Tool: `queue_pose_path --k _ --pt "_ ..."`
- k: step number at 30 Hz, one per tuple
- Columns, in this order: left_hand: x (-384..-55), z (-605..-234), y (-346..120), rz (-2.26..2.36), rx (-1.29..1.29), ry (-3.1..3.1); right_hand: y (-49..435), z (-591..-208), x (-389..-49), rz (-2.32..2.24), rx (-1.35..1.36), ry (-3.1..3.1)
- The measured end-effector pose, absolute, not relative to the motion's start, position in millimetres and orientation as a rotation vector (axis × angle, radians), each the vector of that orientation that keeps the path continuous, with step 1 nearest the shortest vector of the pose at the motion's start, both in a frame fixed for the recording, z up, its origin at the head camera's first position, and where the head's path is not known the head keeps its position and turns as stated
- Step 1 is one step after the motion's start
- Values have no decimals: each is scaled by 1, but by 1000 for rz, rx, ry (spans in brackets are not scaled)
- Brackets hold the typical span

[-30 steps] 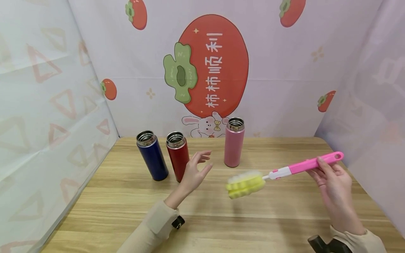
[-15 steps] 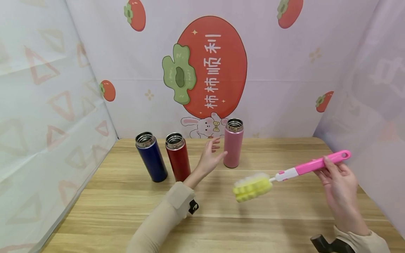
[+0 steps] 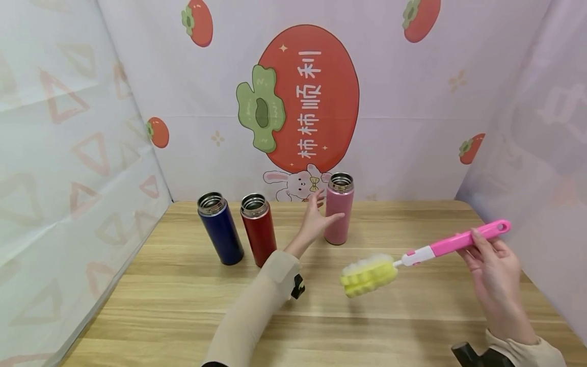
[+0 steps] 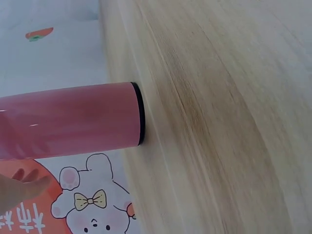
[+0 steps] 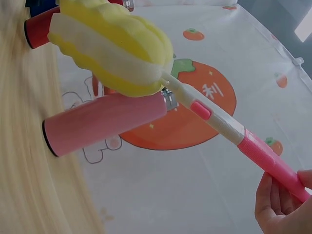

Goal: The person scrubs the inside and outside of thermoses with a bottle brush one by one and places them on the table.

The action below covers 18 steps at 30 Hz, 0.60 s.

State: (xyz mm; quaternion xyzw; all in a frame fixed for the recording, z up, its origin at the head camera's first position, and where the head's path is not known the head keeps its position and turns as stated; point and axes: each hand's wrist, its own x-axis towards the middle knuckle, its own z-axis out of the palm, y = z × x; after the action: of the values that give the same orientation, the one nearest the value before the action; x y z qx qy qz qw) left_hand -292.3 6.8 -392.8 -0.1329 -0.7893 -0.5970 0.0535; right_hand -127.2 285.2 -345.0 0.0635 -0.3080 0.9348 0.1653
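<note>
My left hand (image 3: 316, 220) is beside the pink bottle (image 3: 337, 216), thumb and fingers spread apart; the thumb passes in front of the bottle in the head view. In the left wrist view, the fingers (image 4: 22, 187) show a gap from the bottle's side. That bottle stands upright, its steel mouth uncovered. My right hand (image 3: 495, 270) holds a bottle brush by its pink handle (image 3: 468, 240). The brush's yellow and white sponge head (image 3: 369, 275) points left, held above the table. In the right wrist view, the sponge head (image 5: 112, 53) partly covers the pink bottle.
A blue bottle (image 3: 220, 229) and a red bottle (image 3: 259, 232) stand uncapped on the wooden table (image 3: 160, 290), left of my left hand. Behind the table hangs a printed cloth (image 3: 394, 102), and more cloth closes off both sides.
My left hand has moved right, from near the red bottle to the pink one. The right hand has shifted the brush slightly right. The bottles stay put.
</note>
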Motion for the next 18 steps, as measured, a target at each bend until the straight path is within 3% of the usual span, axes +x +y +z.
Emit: queue_pose_path --k 18 --pt "-305 -398 24 -1881 -332 -2350 289 -350 -129 2685 133 -879"
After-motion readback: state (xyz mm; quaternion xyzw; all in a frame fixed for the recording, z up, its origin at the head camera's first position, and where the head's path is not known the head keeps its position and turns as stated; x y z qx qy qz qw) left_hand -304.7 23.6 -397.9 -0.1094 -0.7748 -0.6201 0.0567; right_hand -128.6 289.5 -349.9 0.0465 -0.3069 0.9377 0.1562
